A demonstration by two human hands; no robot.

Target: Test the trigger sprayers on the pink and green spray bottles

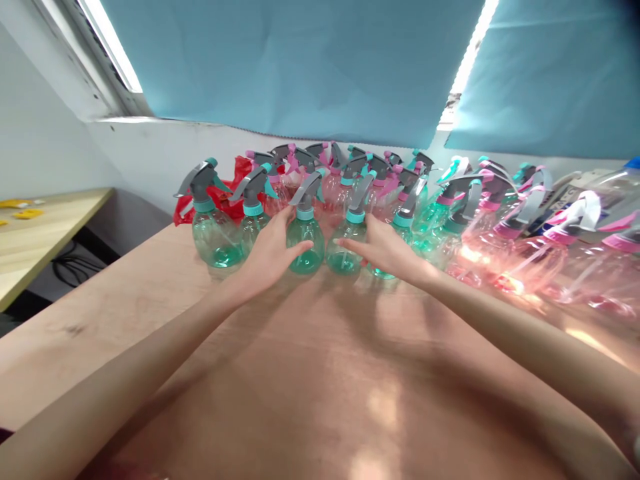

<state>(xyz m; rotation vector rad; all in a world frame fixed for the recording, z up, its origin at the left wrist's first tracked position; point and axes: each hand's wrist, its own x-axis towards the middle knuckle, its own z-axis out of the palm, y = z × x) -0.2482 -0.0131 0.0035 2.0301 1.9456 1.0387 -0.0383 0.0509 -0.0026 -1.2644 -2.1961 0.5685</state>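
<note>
and here the left hand (270, 252) curls around the side of one green spray bottle (305, 263), the right hand (389, 248) around a second green bottle (345, 263) just beside it, thumbs across the fronts, though whether either grip is clamped i cannot tell. both stand upright in the front row on the wooden table (310, 373), pink bottles (515, 250) crowding to the right.

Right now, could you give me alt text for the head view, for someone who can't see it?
A person's left hand and right hand are at two green spray bottles standing side by side on a wooden table. More green bottles stand to either side, with pink bottles behind and to the right, below blue window coverings.
</note>
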